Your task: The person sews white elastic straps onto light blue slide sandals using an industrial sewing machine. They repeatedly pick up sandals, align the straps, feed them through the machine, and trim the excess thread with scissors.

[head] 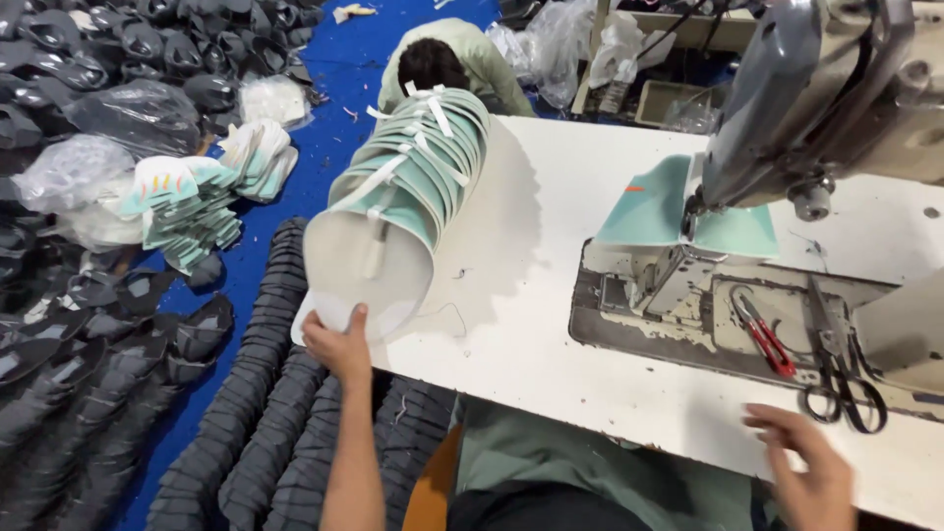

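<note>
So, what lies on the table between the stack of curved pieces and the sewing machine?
In the head view, only bare white table lies between the stack and the machine, apart from a thin loose thread near the stack.

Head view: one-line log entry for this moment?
left hand: grips nested stack end | right hand: on table, near scissors | sewing machine: teal piece loaded

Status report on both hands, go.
Left hand gripping the curved stack of mint pieces. Right hand open at table edge, beside scissors. Nothing blocking.
</note>
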